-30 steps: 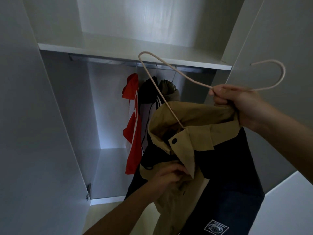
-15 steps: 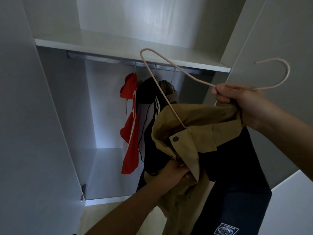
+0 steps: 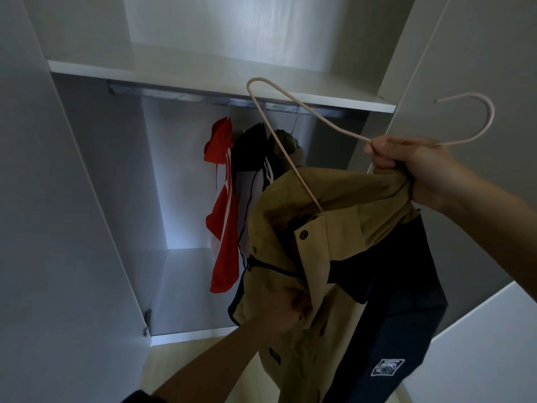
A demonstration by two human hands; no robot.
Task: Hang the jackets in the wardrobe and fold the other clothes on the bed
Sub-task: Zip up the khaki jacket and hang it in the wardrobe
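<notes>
The right grip [image 3: 412,167] is clamping the neck of a pink wire hanger [image 3: 291,159] together with a bunched fold of the tan-and-navy jacket [image 3: 328,193], holding both up in front of the open wardrobe [image 3: 203,74]. One hanger arm is running down inside the collar; the hook is pointing right, near the right door panel [image 3: 479,53]. The left grip [image 3: 286,308] is closing on the jacket's tan front lower down, its fingers partly buried in cloth. Behind the jacket, a red jacket [image 3: 223,228], a black one [image 3: 250,149] and an olive garment [image 3: 290,144] are hanging bunched on the rail [image 3: 174,93], taking up its right part.
</notes>
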